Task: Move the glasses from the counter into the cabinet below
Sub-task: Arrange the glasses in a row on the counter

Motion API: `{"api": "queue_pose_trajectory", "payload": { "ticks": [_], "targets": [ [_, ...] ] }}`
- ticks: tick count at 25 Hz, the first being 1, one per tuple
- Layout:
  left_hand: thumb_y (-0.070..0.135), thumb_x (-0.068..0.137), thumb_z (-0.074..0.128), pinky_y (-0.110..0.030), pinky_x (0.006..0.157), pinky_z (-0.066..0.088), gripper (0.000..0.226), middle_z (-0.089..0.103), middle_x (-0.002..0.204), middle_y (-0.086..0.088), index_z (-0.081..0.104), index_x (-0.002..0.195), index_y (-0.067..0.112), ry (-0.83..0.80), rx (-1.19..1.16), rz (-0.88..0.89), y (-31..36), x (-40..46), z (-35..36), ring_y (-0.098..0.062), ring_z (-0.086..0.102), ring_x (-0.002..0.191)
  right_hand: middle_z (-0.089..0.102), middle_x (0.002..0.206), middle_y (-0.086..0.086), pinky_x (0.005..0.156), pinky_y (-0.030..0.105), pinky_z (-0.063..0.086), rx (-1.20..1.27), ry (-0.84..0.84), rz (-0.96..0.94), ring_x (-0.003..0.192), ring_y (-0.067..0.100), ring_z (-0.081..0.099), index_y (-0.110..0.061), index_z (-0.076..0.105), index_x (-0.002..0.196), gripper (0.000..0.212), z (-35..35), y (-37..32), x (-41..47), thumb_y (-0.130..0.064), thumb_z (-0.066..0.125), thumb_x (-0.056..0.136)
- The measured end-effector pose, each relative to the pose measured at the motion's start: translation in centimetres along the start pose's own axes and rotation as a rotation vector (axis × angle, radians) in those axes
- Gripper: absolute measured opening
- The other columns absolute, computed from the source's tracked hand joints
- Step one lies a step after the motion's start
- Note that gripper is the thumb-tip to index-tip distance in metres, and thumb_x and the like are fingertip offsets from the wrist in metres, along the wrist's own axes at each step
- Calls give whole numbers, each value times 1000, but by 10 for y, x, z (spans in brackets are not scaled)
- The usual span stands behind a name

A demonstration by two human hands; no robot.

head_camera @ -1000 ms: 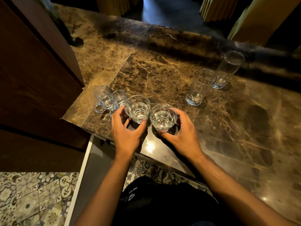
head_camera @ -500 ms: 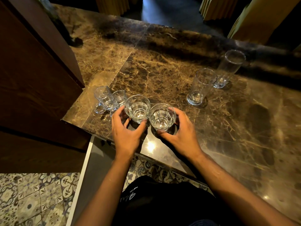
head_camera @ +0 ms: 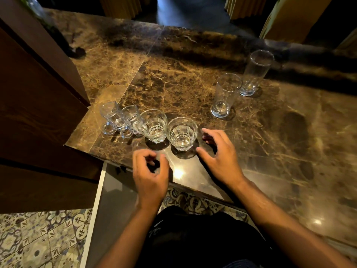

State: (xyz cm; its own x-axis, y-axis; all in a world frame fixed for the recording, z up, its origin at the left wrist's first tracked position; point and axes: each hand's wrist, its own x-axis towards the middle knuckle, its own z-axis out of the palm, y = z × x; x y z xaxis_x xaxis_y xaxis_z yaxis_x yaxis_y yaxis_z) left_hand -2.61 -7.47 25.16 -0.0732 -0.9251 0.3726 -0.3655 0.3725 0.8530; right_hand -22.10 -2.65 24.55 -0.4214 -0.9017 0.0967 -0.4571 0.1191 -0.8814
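Where the counter (head_camera: 193,78) meets the dark wooden panel (head_camera: 38,105), two handled glass cups (head_camera: 119,120) overlap so that their outlines are hard to separate; your left hand (head_camera: 149,176) is motion-blurred, fingers loosely curled and holding nothing, hovering at the counter's near edge; your right hand (head_camera: 220,157) is spread, empty, just beside the right faceted tumbler (head_camera: 182,133) without touching it; that tumbler stands against the left faceted tumbler (head_camera: 153,125), both upright, clear, seemingly empty; two tall glasses (head_camera: 226,95) stand farther right, empty too; the cabinet below is out of sight, only patterned floor tiles (head_camera: 38,238) showing.
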Motion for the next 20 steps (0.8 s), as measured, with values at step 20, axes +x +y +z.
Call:
{"api": "queue_pose_trajectory", "payload": {
  "ticks": [20],
  "targets": [
    [25,85,71,-26,110,30,86,28,152,-5,20,155,19,-327,-27,-201,96,14,168,-19,34,140,52,138,-6,98,17,46,13,406,251,121,0,53,-29,42,146,77,-112,60,42,-44,76,78]
  ]
}}
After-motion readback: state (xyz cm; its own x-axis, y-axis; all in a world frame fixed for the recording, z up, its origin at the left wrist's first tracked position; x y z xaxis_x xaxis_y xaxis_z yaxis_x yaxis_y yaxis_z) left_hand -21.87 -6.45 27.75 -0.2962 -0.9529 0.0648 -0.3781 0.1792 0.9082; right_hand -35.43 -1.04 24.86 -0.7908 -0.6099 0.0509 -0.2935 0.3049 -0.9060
